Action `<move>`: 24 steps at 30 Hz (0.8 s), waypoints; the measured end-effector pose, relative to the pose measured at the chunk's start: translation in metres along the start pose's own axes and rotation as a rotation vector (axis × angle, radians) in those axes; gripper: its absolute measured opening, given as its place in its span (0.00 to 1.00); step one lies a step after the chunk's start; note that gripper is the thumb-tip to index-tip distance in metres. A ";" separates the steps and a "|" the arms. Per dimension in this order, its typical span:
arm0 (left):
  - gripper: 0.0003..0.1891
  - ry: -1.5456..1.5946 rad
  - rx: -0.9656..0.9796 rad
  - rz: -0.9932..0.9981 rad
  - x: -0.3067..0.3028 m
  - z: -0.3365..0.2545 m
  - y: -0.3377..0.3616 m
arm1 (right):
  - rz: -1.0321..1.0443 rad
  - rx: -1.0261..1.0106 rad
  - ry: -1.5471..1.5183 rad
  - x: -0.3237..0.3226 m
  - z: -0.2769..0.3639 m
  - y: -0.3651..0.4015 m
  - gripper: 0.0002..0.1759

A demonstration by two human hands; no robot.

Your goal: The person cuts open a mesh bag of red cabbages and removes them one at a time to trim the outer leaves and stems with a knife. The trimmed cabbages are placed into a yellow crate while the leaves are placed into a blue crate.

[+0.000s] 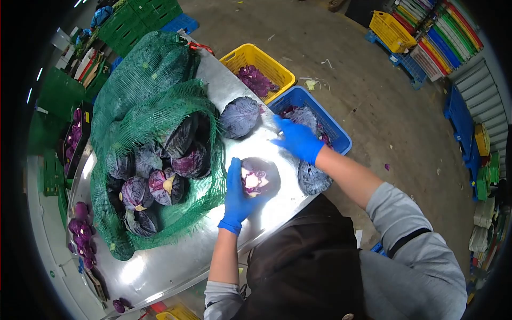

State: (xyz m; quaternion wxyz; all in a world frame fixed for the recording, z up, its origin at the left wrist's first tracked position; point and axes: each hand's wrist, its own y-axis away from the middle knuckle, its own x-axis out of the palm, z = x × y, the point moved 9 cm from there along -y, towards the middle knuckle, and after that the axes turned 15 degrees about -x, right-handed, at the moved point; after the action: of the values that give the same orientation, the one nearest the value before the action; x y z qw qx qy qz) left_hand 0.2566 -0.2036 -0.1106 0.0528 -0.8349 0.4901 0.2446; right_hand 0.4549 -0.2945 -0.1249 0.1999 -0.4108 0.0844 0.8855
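A red cabbage (264, 178), its pale cut stem showing, rests on the metal table (213, 226). My left hand (238, 194), in a blue glove, holds it from the left side. My right hand (300, 140), also gloved in blue, is over the table's edge beside the blue crate (336, 125); its fingers are blurred, and what they hold, if anything, cannot be made out. A loose outer leaf (240, 117) lies above the cabbage, and another dark leaf (313, 178) lies to its right. An open green net bag (154, 74) with several red cabbages (166, 185) lies on the left.
A yellow crate (282, 79) with purple leaves stands beyond the table edge, next to the blue crate. Small purple cabbages (82, 232) lie along the table's far left edge. Green crates (136, 24) are stacked at the upper left.
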 end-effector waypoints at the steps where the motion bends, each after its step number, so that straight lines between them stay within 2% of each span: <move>1: 0.63 0.062 -0.006 0.067 0.001 -0.005 -0.009 | -0.117 -0.219 0.006 -0.003 0.033 -0.003 0.31; 2: 0.63 0.123 -0.014 0.139 0.004 -0.008 -0.012 | 0.080 -0.117 -0.195 0.019 0.049 0.005 0.40; 3: 0.62 0.278 -0.057 0.084 0.002 -0.001 -0.011 | 0.057 -0.150 -0.466 0.045 0.041 0.010 0.41; 4: 0.61 0.129 0.010 -0.108 -0.002 0.018 -0.007 | 0.029 -0.183 -0.738 0.066 0.031 0.011 0.43; 5: 0.56 0.335 -0.118 -0.042 0.005 0.002 -0.009 | 0.026 -0.183 -0.740 0.063 0.035 0.013 0.43; 6: 0.52 0.543 -0.250 0.022 0.014 -0.013 -0.008 | 0.027 -0.174 -0.561 0.053 0.041 0.017 0.41; 7: 0.40 0.107 -0.070 -0.232 0.013 0.003 -0.013 | 0.028 -0.162 -0.382 0.042 0.048 0.021 0.40; 8: 0.40 0.107 -0.072 -0.229 0.011 -0.014 -0.015 | 0.030 -0.159 -0.383 0.035 0.057 0.023 0.40; 10: 0.35 0.637 -0.331 0.001 0.020 -0.040 -0.028 | 0.080 -0.137 -0.177 0.027 0.069 0.019 0.38; 11: 0.35 0.634 -0.336 0.002 0.024 -0.029 -0.030 | 0.081 -0.135 -0.182 0.030 0.068 0.016 0.38; 13: 0.36 0.276 -0.092 -0.203 0.015 -0.020 -0.030 | 0.204 -0.181 0.111 0.042 0.066 0.009 0.32; 14: 0.36 0.272 -0.100 -0.199 0.013 -0.021 -0.029 | 0.208 -0.177 0.103 0.036 0.067 0.004 0.32; 16: 0.44 -0.185 -0.250 -0.261 0.009 -0.023 -0.029 | 0.286 0.035 -0.507 0.024 0.057 -0.011 0.25; 17: 0.51 -0.306 -0.314 -0.222 0.019 -0.019 -0.018 | 0.133 -0.153 -0.173 0.059 -0.006 -0.034 0.19; 18: 0.57 -0.310 -0.214 -0.255 0.026 -0.023 -0.003 | 0.126 -0.169 -0.175 0.060 -0.003 -0.044 0.19; 20: 0.59 -0.302 -0.217 -0.315 0.022 -0.014 0.002 | -0.015 -0.393 -0.345 0.057 0.024 -0.030 0.12; 21: 0.61 -0.091 -0.227 -0.246 0.017 -0.007 0.002 | -0.064 -0.273 -0.320 0.055 0.028 -0.023 0.16; 23: 0.62 0.427 -0.229 -0.119 0.009 -0.007 -0.009 | -0.019 -0.233 -0.216 0.046 0.028 -0.035 0.16; 24: 0.62 0.419 -0.233 -0.117 0.003 0.003 -0.009 | 0.035 -0.165 -0.127 0.049 0.024 -0.033 0.17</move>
State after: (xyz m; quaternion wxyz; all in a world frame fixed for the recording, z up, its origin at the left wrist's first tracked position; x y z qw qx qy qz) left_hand 0.2640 -0.2004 -0.1163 -0.1326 -0.8950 0.4096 0.1173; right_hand 0.4241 -0.2429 -0.1460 0.1549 -0.3675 0.0054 0.9170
